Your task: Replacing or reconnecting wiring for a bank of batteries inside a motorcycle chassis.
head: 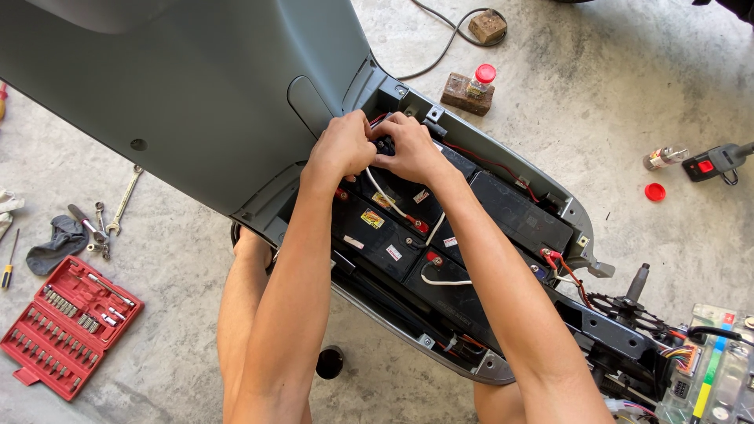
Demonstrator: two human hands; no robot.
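Both hands at far end of battery tray (569,206). Left hand (343,147) and right hand (410,149) pinch a small black connector (384,144) w/ white wire (386,196). Red socket set (69,324) on floor, near left.

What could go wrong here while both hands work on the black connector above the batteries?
The left hand and right hand pinch a black connector among red wires over the batteries; a slip might short a terminal. The raised grey panel could perhaps drop onto the arms.
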